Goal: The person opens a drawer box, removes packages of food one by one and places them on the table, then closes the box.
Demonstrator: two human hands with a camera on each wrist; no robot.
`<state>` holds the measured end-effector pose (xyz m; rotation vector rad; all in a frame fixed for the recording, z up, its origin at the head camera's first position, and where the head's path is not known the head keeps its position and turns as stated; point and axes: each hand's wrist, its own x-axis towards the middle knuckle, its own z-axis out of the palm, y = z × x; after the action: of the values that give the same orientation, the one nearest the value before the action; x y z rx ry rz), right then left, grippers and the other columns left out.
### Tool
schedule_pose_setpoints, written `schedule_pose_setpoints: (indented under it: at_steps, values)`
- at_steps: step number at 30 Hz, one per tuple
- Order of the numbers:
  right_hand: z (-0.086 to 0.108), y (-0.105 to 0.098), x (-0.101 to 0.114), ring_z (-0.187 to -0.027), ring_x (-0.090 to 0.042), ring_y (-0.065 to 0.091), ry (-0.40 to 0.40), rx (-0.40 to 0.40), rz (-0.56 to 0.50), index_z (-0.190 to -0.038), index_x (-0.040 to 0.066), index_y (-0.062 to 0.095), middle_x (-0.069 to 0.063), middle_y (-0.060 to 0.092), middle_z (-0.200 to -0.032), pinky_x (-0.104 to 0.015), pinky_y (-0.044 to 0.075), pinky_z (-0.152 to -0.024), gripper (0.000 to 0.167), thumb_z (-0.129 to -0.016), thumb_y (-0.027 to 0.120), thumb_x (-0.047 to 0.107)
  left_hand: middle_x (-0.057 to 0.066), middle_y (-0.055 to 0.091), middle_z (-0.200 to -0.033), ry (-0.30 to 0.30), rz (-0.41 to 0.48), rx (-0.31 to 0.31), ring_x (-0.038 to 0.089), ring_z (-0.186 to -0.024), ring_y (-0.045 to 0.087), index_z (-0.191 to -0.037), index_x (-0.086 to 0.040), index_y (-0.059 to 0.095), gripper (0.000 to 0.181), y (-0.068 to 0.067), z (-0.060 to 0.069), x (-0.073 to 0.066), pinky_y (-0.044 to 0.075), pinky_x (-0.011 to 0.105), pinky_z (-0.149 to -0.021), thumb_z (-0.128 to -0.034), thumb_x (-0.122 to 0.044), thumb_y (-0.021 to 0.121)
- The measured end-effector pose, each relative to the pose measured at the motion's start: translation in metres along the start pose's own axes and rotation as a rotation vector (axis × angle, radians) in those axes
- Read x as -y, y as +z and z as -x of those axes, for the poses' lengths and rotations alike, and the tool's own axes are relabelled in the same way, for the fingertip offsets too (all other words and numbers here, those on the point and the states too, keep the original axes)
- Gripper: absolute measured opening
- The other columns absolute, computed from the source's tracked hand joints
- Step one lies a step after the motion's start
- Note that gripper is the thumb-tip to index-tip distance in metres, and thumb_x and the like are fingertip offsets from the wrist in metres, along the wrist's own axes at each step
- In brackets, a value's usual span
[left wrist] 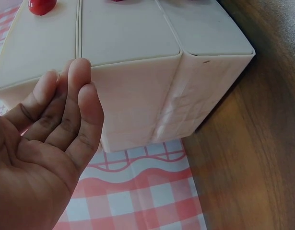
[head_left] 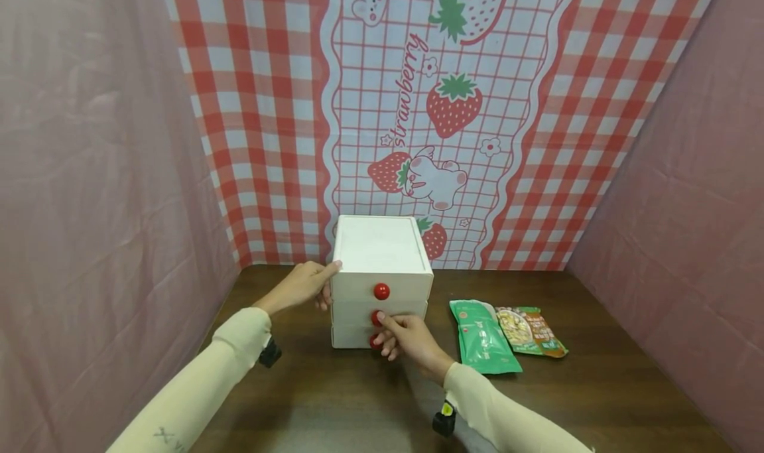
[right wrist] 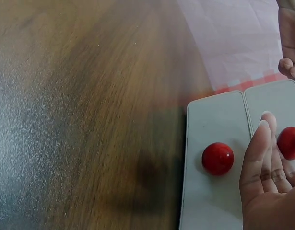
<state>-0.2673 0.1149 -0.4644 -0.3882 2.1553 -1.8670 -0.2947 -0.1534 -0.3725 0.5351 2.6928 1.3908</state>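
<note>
A small white cabinet [head_left: 379, 244] with three stacked drawers stands on the table, every drawer pushed in. Each drawer front carries a round red knob. My right hand [head_left: 414, 342] pinches the middle knob [right wrist: 288, 143], its thumb on one side and its fingers on the other. Just below those fingers is the bottom knob [right wrist: 218, 158]; the top knob [head_left: 381, 291] is untouched. At the cabinet's left side, my left hand [head_left: 301, 286] rests its thumb by the upper front corner. Its loosely bent fingers [left wrist: 79, 72] lie against the side near the front edge.
To the right of the cabinet lie a green packet [head_left: 485, 339] and a brown-and-green food packet [head_left: 531, 331], side by side on the wooden table [head_left: 322, 400]. A red checked strawberry cloth [head_left: 271, 141] hangs behind, and pink curtains [head_left: 107, 174] close off both sides.
</note>
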Motion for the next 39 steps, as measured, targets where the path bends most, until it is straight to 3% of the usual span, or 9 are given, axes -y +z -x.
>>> schedule_pose_setpoints:
  at_steps: [17, 23, 31, 39]
  values:
    - [0.001, -0.002, -0.002, -0.061, -0.011, 0.063, 0.015, 0.000, 0.019, -0.107, -0.011, 0.070, -0.013, 0.075, -0.088, -0.025, 0.054, -0.057, 0.057, -0.105, 0.058, 0.045, 0.008, 0.071, -0.066, -0.015, -0.008, -0.005, 0.028, -0.061, 0.071, -0.066, -0.001, 0.069, 0.076, 0.002, 0.000, -0.001, 0.057, 0.033, -0.058, -0.1061, -0.059, 0.042]
    - [0.003, -0.004, -0.004, -0.061, -0.010, 0.061, 0.036, 0.060, 0.053, -0.112, -0.009, 0.070, -0.013, 0.075, -0.088, -0.025, 0.053, -0.057, 0.052, -0.103, 0.063, 0.041, 0.009, 0.071, -0.066, -0.011, -0.010, -0.004, 0.023, -0.058, 0.069, -0.065, -0.001, 0.069, 0.077, 0.001, -0.001, 0.000, 0.057, 0.034, -0.057, -0.1055, -0.061, 0.042]
    - [0.004, -0.003, -0.010, -0.056, -0.008, 0.059, 0.092, 0.100, 0.036, -0.106, -0.010, 0.071, -0.009, 0.073, -0.080, -0.023, 0.051, -0.052, 0.043, -0.105, 0.061, 0.032, 0.007, 0.070, -0.065, -0.008, -0.019, -0.005, 0.036, -0.065, 0.072, -0.064, -0.002, 0.068, 0.077, 0.000, -0.001, 0.001, 0.057, 0.034, -0.057, -0.1059, -0.060, 0.041]
    - [0.002, -0.005, -0.015, -0.056, -0.007, 0.058, 0.152, 0.116, 0.049, -0.109, -0.013, 0.069, -0.007, 0.072, -0.078, -0.023, 0.052, -0.050, 0.048, -0.106, 0.058, 0.034, 0.008, 0.070, -0.065, -0.011, -0.018, -0.012, 0.022, -0.056, 0.069, -0.064, -0.001, 0.068, 0.076, 0.001, -0.001, 0.001, 0.056, 0.033, -0.055, -0.1060, -0.060, 0.042]
